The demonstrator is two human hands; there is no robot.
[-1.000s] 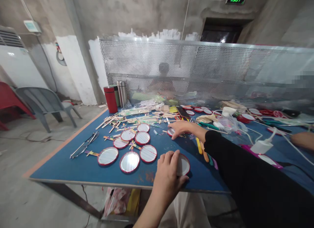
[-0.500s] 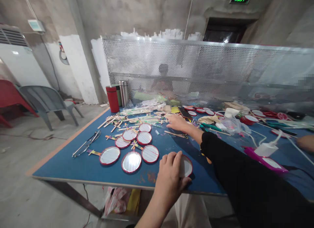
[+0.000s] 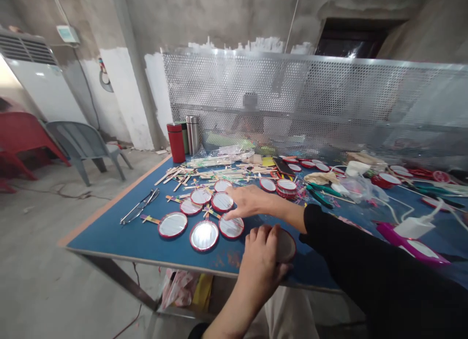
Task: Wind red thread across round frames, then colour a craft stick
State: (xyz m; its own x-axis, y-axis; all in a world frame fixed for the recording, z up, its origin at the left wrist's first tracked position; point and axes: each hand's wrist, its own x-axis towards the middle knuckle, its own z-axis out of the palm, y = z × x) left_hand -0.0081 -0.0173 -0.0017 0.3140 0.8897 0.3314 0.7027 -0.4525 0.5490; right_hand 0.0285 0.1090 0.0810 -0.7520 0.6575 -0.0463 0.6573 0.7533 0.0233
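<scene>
A round mirror with a red rim [image 3: 287,246] sits at the near edge of the blue-topped table [image 3: 120,227], mostly covered by the left hand [image 3: 261,249], whose fingers curl over its face while the thumb closes on its rim, holding it. The right hand [image 3: 252,202], in a black sleeve [image 3: 351,251], is open and flat, its fingertips [image 3: 227,215] just over seven red-rimmed mirrors [image 3: 204,235] laid out in a cluster. Those seven already have flat wooden craft sticks [image 3: 208,212] fixed at their rims as handles, as far as can be seen. The held mirror shows no stick. Neither do two stacked red-rimmed mirrors [image 3: 287,187] farther along the table, nor others beyond them. A heap of loose thin wooden sticks [image 3: 197,176] lies behind the cluster, and green-handled pliers [image 3: 320,197] lie to its right.
</scene>
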